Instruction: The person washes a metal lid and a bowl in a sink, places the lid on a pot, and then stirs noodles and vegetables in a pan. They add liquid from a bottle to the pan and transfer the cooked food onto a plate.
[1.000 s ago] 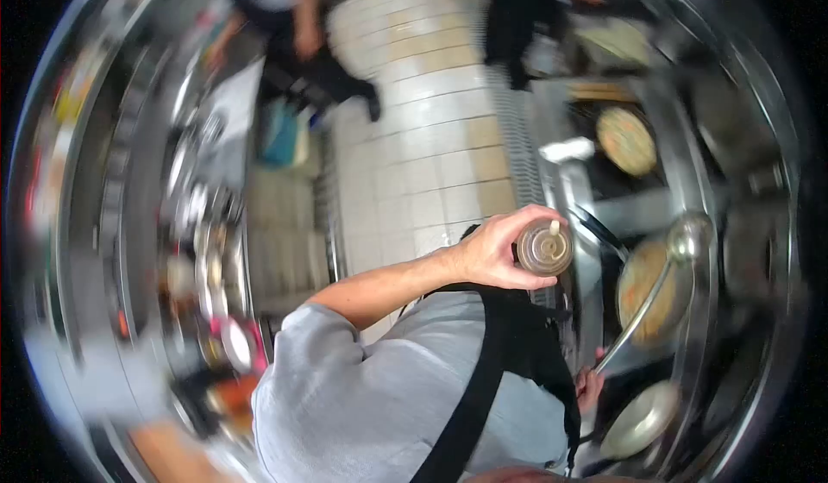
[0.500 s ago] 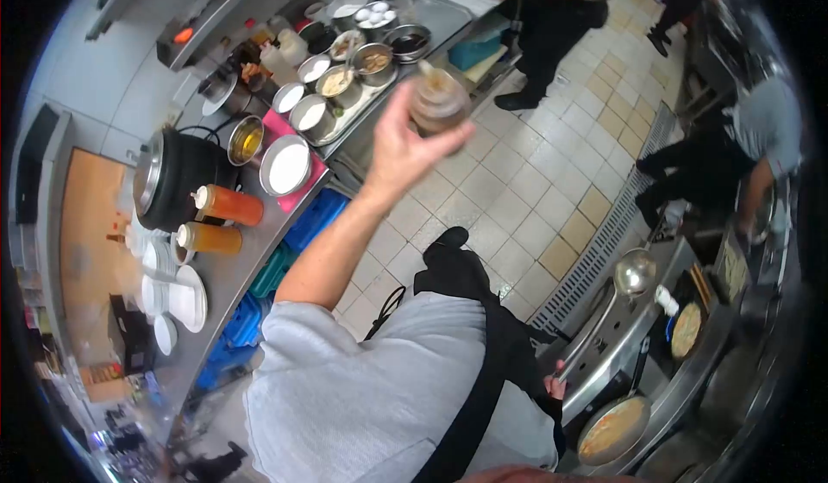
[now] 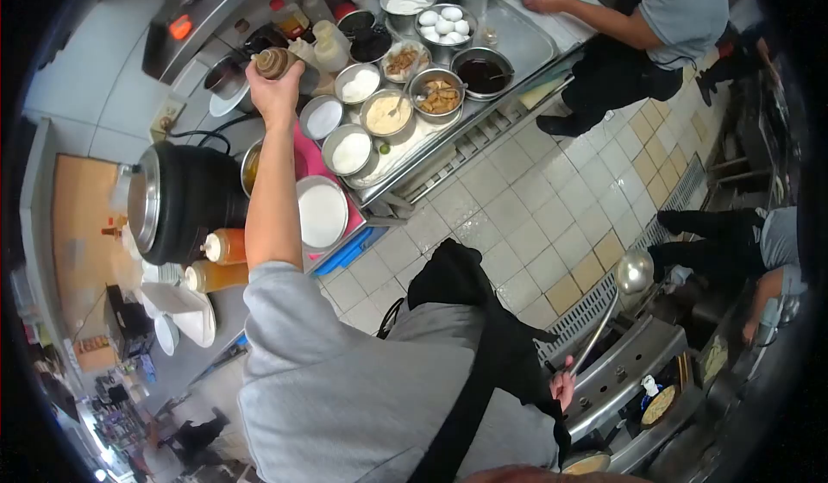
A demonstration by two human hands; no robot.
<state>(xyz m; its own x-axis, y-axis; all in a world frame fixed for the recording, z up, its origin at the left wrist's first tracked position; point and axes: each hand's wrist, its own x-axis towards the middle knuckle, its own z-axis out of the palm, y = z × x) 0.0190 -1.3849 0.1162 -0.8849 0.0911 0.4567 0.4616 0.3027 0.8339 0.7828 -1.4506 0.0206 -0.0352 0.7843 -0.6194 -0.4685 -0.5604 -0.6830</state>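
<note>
My left hand (image 3: 276,95) reaches out to the back of the counter, its fingers wrapped round a squeeze bottle (image 3: 274,62) with brown contents. Pale squeeze bottles (image 3: 329,50) stand just beside it. Below my arm are a bowl of white powder (image 3: 323,213) and two orange squeeze bottles (image 3: 226,247). At my other side, my right hand (image 3: 562,386) is closed on the handle of a long ladle (image 3: 635,272), whose metal bowl points away over the stove edge. Part of that hand is hidden by my apron.
Metal bowls of powder (image 3: 351,152), brown pieces (image 3: 437,95), dark sauce (image 3: 481,73) and eggs (image 3: 444,26) crowd the counter. A black soup kettle (image 3: 194,198) stands left. Pans (image 3: 659,405) sit on the stove. One co-worker (image 3: 690,17) is at the counter's far end, another (image 3: 776,241) beyond the stove.
My left hand has carried the brown squeeze bottle from above the floor leftward to the back of the counter. My view has turned toward the counter. My right hand keeps the ladle.
</note>
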